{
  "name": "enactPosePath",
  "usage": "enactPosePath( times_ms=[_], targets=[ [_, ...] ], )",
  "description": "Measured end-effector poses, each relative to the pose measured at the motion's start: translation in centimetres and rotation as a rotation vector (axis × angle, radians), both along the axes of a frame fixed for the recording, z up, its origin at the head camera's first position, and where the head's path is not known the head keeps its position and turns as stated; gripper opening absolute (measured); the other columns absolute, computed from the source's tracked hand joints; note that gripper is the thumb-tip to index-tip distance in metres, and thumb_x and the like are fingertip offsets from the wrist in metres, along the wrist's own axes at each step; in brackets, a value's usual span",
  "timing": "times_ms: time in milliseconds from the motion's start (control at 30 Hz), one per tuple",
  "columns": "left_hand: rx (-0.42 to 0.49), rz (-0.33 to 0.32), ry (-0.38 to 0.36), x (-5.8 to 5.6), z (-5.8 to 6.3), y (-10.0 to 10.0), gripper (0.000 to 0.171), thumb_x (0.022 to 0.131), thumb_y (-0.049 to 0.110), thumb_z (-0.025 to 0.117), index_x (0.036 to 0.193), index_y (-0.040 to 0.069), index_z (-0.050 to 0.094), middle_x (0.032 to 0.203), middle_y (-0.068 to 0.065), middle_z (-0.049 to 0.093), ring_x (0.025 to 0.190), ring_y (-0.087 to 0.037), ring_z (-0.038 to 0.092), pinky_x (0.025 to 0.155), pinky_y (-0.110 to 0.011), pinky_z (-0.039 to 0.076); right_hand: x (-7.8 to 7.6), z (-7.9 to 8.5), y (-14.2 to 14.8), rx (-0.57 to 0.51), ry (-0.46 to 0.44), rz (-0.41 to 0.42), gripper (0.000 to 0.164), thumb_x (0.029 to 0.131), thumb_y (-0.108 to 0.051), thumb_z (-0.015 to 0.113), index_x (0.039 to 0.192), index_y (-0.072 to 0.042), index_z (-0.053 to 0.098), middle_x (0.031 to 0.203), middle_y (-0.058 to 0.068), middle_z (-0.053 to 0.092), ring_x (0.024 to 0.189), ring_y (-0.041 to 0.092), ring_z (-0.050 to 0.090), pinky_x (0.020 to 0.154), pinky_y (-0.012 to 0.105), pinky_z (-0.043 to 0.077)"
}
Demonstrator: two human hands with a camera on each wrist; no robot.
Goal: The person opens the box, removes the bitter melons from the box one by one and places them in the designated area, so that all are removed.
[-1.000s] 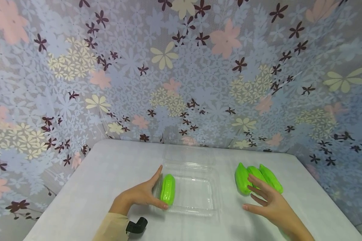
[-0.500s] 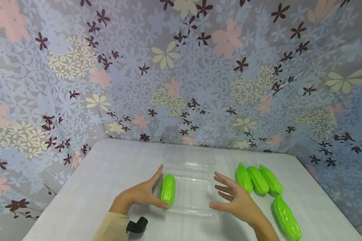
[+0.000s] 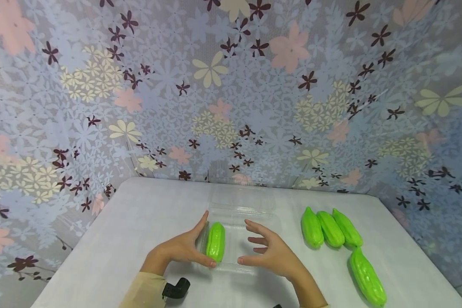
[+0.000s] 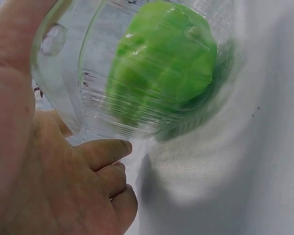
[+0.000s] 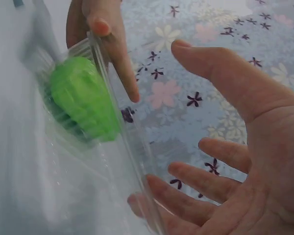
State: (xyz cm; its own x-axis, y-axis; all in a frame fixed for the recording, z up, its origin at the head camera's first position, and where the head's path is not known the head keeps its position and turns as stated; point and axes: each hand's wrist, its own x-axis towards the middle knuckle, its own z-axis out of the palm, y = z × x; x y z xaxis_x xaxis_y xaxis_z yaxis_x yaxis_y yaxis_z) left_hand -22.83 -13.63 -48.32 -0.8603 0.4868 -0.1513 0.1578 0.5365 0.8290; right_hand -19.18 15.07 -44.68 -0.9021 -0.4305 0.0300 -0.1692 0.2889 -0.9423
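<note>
A clear plastic container (image 3: 232, 241) with its lid folded back stands at mid-table. One bright green, ridged, elongated vegetable (image 3: 215, 243) lies inside along the left wall. My left hand (image 3: 182, 247) rests against the container's left side, thumb by the front rim and index finger stretched toward the back. In the left wrist view the container's corner sits by the hand, the green vegetable (image 4: 161, 58) showing through the wall. Over the container's right half hovers my right hand (image 3: 271, 252), fingers spread and holding nothing; the right wrist view shows that palm (image 5: 279, 161) beside the rim.
Three similar green vegetables (image 3: 331, 229) lie side by side at right on the white table (image 3: 158, 201). Another green vegetable (image 3: 367, 276) lies nearer the front. Behind the table hangs a flowered backdrop (image 3: 231, 107). A black fitting (image 3: 176, 288) juts from the left wrist.
My right hand has moved left from beside the three vegetables to above the container, uncovering the vegetable at front right. The left hand and the container have stayed in place.
</note>
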Motion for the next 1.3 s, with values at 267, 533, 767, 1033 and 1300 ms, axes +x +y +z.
enactPosePath(
  times_ms=[267, 533, 767, 1033, 1300],
  targets=[
    [0.001, -0.003, -0.015, -0.1, -0.1, 0.0, 0.140, 0.068, 0.044, 0.093, 0.163, 0.024, -0.008, 0.167, -0.018, 0.006, 0.149, -0.043, 0.015, 0.114, -0.066, 0.022, -1.0, -0.5, -1.9, 0.050, 0.011, 0.018, 0.089, 0.080, -0.024, 0.088, 0.155, -0.014, 0.041, 0.152, 0.025, 0.041, 0.127, 0.047, 0.052, 0.097, 0.058, 0.049],
    [-0.002, -0.013, 0.000, 0.0, 0.2, -0.1, 0.140, 0.068, 0.046, 0.093, 0.162, 0.030, -0.010, 0.167, -0.017, 0.006, 0.149, -0.043, 0.017, 0.112, -0.067, 0.024, -2.2, -1.1, -3.8, 0.098, 0.019, 0.029, 0.084, 0.082, -0.023, 0.086, 0.153, -0.012, 0.044, 0.150, 0.025, 0.042, 0.126, 0.047, 0.053, 0.093, 0.055, 0.053],
    [-0.010, -0.023, 0.003, 0.0, 0.2, -0.2, 0.139, 0.069, 0.047, 0.092, 0.162, 0.029, -0.011, 0.167, -0.017, 0.005, 0.148, -0.043, 0.020, 0.112, -0.067, 0.026, -2.7, -1.9, -4.8, 0.132, 0.023, 0.043, 0.088, 0.079, -0.026, 0.088, 0.153, -0.010, 0.044, 0.153, 0.020, 0.042, 0.126, 0.047, 0.052, 0.088, 0.055, 0.055],
    [-0.012, -0.042, 0.009, 0.0, 0.1, -0.3, 0.139, 0.069, 0.046, 0.091, 0.162, 0.027, -0.011, 0.167, -0.015, 0.004, 0.149, -0.041, 0.019, 0.113, -0.065, 0.026, -2.9, -2.6, -5.6, 0.140, 0.030, 0.066, 0.090, 0.076, -0.025, 0.090, 0.152, -0.008, 0.045, 0.154, 0.015, 0.043, 0.123, 0.047, 0.055, 0.091, 0.055, 0.054],
    [0.002, -0.060, 0.011, -0.1, 0.0, -0.4, 0.140, 0.069, 0.047, 0.091, 0.161, 0.027, -0.012, 0.167, -0.015, 0.000, 0.150, -0.039, 0.014, 0.115, -0.062, 0.023, -3.0, -2.6, -6.4, 0.126, 0.028, 0.061, 0.090, 0.074, -0.021, 0.091, 0.150, -0.005, 0.046, 0.152, 0.019, 0.043, 0.117, 0.045, 0.059, 0.086, 0.047, 0.057]
  ],
)
